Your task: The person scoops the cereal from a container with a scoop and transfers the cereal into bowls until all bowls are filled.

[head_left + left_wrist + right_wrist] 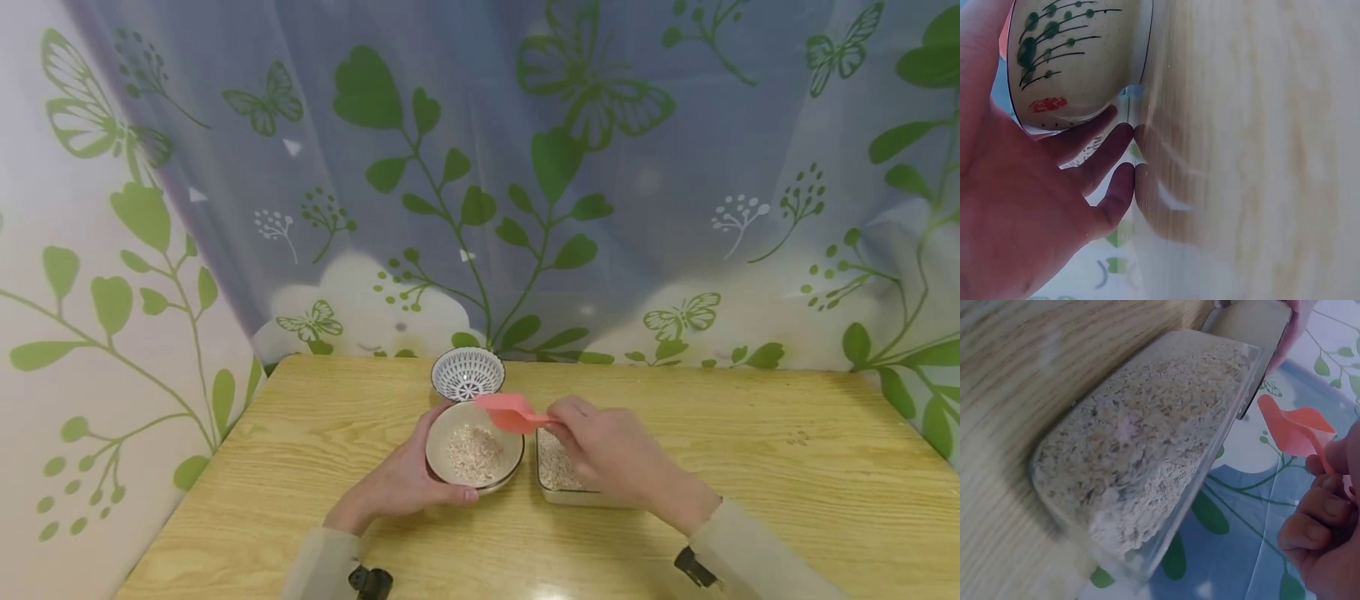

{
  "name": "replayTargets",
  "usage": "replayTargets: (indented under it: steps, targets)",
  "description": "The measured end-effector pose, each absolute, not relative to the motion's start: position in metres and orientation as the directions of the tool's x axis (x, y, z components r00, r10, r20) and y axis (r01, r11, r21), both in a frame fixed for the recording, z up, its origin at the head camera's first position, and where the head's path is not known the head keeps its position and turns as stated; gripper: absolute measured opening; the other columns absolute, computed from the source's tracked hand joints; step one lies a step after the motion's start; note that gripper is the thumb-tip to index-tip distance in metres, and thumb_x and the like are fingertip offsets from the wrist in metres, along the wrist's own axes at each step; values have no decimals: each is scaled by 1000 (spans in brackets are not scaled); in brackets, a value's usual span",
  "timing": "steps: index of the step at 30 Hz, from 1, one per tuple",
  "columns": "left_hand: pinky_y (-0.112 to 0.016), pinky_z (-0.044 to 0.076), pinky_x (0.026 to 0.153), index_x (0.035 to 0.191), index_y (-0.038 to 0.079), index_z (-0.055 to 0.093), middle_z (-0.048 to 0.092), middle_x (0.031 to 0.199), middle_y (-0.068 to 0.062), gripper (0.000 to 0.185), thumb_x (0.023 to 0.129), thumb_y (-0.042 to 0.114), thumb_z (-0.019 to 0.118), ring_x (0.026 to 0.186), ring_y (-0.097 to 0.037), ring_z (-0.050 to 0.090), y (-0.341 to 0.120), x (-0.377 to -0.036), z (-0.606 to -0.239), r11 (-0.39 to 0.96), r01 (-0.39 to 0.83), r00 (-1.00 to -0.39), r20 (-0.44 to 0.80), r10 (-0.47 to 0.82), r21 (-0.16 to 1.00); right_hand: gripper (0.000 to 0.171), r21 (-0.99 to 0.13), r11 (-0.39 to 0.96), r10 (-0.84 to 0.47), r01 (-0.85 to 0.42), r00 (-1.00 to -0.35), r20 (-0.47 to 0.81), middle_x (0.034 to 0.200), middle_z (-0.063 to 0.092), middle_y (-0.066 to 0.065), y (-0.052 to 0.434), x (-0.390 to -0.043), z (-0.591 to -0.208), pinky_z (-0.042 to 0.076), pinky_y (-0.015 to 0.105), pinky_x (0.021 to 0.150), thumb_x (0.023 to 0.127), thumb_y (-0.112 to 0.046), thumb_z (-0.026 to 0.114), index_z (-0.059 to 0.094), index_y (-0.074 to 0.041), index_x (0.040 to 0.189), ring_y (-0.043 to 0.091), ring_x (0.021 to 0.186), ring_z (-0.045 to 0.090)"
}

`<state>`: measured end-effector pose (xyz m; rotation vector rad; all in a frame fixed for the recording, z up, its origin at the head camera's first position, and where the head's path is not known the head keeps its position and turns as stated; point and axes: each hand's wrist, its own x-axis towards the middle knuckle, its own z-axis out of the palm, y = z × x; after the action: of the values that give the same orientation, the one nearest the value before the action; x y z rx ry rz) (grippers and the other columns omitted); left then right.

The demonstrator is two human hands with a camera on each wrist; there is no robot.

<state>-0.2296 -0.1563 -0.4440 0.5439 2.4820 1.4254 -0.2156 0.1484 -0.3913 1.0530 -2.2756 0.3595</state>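
A beige bowl (474, 454) with oats in it stands on the wooden table (750, 467). My left hand (408, 479) cups its left side; the left wrist view shows the fingers (1094, 159) curled under the bowl's painted wall (1072, 56). My right hand (611, 454) pinches the handle of a pink scoop (512, 412), held over the bowl's right rim. In the right wrist view the pink scoop (1294, 428) is seen beyond a clear rectangular container (1147, 456) full of oats. That container (558, 475) sits right of the bowl, partly hidden by my right hand.
A white bowl with a line pattern (467, 373) stands just behind the beige bowl. A curtain with green leaves and butterflies (525, 183) hangs behind the table's far edge. Bare wood spreads to the left and right of the dishes.
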Motion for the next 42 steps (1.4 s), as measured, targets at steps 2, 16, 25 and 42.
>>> replayTargets:
  steps: [2,16,25,42]
  targets:
    - [-51,40,113,163,21,16,48,152,-6,123,70,40,94,134,-25,52,-157,-228,-444,468,209,-908,-7,418,859,2,-179,651,-535,-737,-614,580,75,59,-8,154,-214,-390,38,14,49,98,-11,65,65,-9,99,-3,56,36]
    - [-63,29,120,163,19,20,36,160,-11,122,70,59,88,147,-34,35,-157,-219,-428,648,305,-928,63,368,698,27,-800,540,-268,-261,-955,131,73,50,4,207,-209,-378,34,26,51,108,-25,53,68,-3,107,6,55,34]
    - [-72,23,118,163,24,23,30,165,-14,119,69,68,82,151,-43,27,-133,-211,-402,735,406,-911,179,371,544,33,-921,389,-330,33,-928,-173,52,27,-8,233,-210,-379,20,24,42,107,-23,50,61,8,103,8,45,18]
    - [-61,33,116,162,29,28,40,159,-2,101,81,67,75,150,-27,34,-60,-206,-392,695,562,-817,170,551,448,27,-815,566,-184,124,-945,-271,52,25,-9,255,-207,-383,25,23,43,102,-25,54,64,-2,90,7,46,19]
